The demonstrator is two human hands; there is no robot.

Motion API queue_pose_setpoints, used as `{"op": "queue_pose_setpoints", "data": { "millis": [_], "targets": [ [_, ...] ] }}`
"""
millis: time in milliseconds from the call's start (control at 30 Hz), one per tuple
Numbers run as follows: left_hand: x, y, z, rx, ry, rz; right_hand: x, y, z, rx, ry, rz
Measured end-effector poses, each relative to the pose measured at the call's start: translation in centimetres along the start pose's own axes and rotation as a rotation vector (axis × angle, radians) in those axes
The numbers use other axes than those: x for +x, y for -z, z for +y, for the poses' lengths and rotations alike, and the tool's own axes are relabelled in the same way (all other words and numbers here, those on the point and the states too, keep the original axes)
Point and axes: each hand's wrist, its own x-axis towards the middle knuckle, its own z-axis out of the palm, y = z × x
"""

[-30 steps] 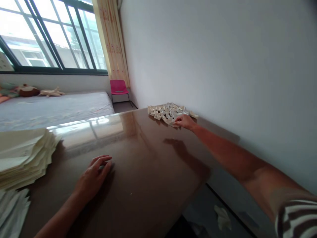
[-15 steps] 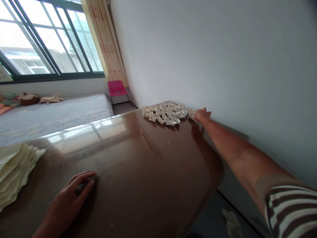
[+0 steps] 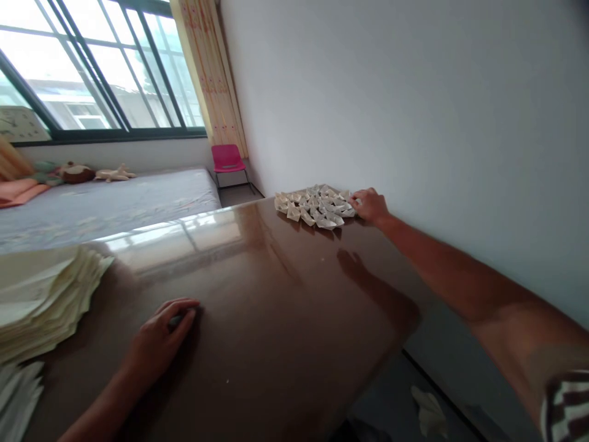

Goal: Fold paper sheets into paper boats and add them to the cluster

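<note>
Folded paper boats (image 3: 316, 207) sit in a tight cluster on the brown glossy table (image 3: 257, 294), near the wall. My right hand (image 3: 370, 205) is at the right end of this cluster, its fingers bent and apart, with no boat visible between them. It partly hides the boats at that end. Nearer to me, my left hand (image 3: 168, 325) rests on the tabletop with the thumb spread from the loosely curved fingers. Nothing shows in it. To its left lies a thick stack of cream paper sheets (image 3: 50, 294).
Grey-white papers (image 3: 18, 393) lie at the lower left. A white wall (image 3: 391, 104) runs along the right. Beyond the table are a bed (image 3: 151, 199) with soft toys and a pink chair (image 3: 227, 158). A pale crumpled thing (image 3: 430, 411) is on the floor.
My right hand has come up off the boat at the cluster's right end, and its reflection has shifted. My left hand stays on the table. The view has turned slightly left.
</note>
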Motion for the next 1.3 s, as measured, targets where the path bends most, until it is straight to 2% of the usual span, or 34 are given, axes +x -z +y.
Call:
{"op": "queue_pose_setpoints", "data": {
  "millis": [167, 233, 300, 400, 500, 533, 567, 633, 667, 700, 767, 833, 967, 1100, 1167, 1233, 1300],
  "targets": [
    [-1.2, 0.4, 2.8, 0.03, -0.026, -0.007, -8.6, -0.7, -13.1, 0.356, 0.677, -0.183],
    [-1.6, 0.6, 4.1, 0.06, -0.097, -0.092, -12.1, -1.1, -17.6, 0.429, 0.94, -0.253],
    [-1.6, 1.1, 5.0, 0.084, -0.095, -0.146, -14.7, -1.7, -21.2, 0.502, 1.073, -0.266],
    [-2.1, 3.3, 5.6, 0.107, -0.101, -0.244, -17.3, -2.7, -24.6, 0.576, 1.121, -0.259],
    [-4.0, 8.2, 4.6, 0.15, -0.131, -0.338, -18.4, -3.6, -25.5, 0.579, 1.124, -0.277],
    [-5.0, 10.2, 3.7, 0.19, -0.09, -0.341, -18.6, -3.9, -25.4, 0.581, 1.112, -0.279],
    [-6.1, 12.2, 2.5, 0.238, -0.004, -0.308, -18.6, -4.2, -25.2, 0.589, 1.098, -0.28],
    [-8.5, 15.6, -0.2, 0.385, 0.213, -0.17, -18.6, -4.7, -24.7, 0.616, 1.087, -0.284],
    [-9.7, 16.8, -1.5, 0.448, 0.332, -0.144, -18.5, -4.9, -24.6, 0.629, 1.085, -0.286],
    [-10.8, 17.7, -2.7, 0.481, 0.42, -0.166, -18.4, -5.0, -24.5, 0.641, 1.086, -0.287],
    [-12.7, 18.2, -4.2, 0.488, 0.532, -0.26, -18.3, -5.2, -24.5, 0.653, 1.084, -0.288],
    [-13.9, 17.7, -5.0, 0.492, 0.563, -0.311, -18.2, -5.3, -24.6, 0.661, 1.081, -0.292],
    [-14.7, 17.1, -5.3, 0.509, 0.549, -0.304, -18.3, -5.0, -24.6, 0.671, 1.088, -0.3],
    [-14.6, 18.5, -5.0, 0.585, 0.576, -0.252, -18.3, -4.9, -24.1, 0.712, 1.093, -0.333],
    [-14.0, 18.9, -3.7, 0.656, 0.59, -0.163, -17.9, -4.8, -24.0, 0.758, 1.081, -0.386],
    [-12.9, 18.3, -1.0, 0.7, 0.541, -0.067, -17.3, -4.4, -24.3, 0.809, 1.033, -0.475],
    [-11.3, 16.3, 2.5, 0.701, 0.333, 0.005, -16.6, -3.4, -25.1, 0.873, 0.944, -0.584]
  ]
}}
